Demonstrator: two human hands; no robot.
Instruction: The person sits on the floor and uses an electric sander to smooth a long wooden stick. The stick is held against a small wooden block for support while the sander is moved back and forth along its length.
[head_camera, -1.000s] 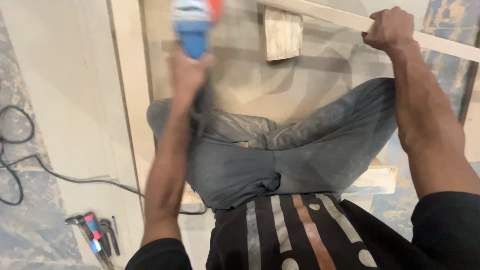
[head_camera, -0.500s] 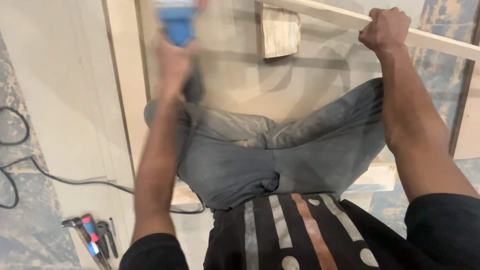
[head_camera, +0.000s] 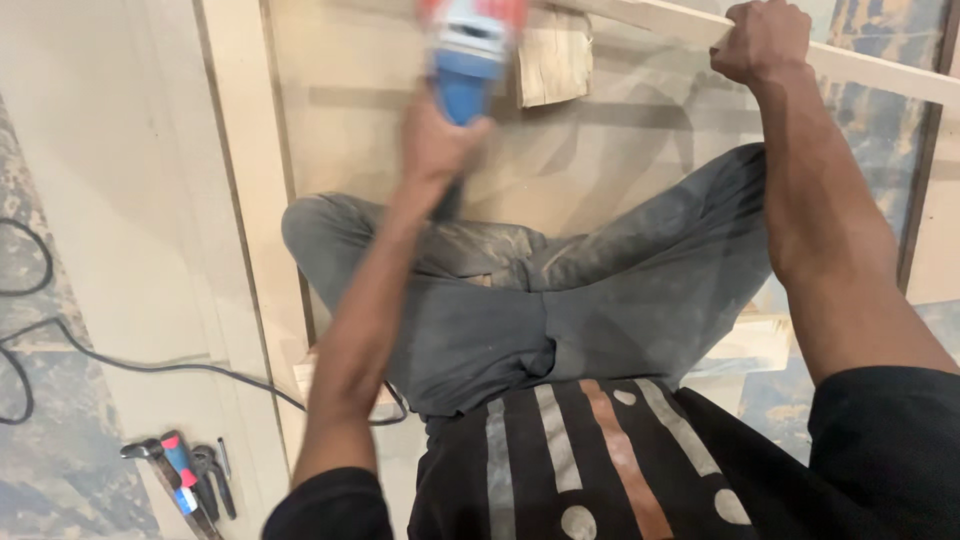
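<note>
No packages, labels, signs or screens are in view.

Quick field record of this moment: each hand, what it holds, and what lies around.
left hand: gripped round the blue power tool, which is blurred
right hand: closed on the pale wooden strip
wood block: on the board just right of the tool
board: pale sheet under the crossed legs
black cable: runs across the floor at left
hand tools: lower left on the floor
</note>
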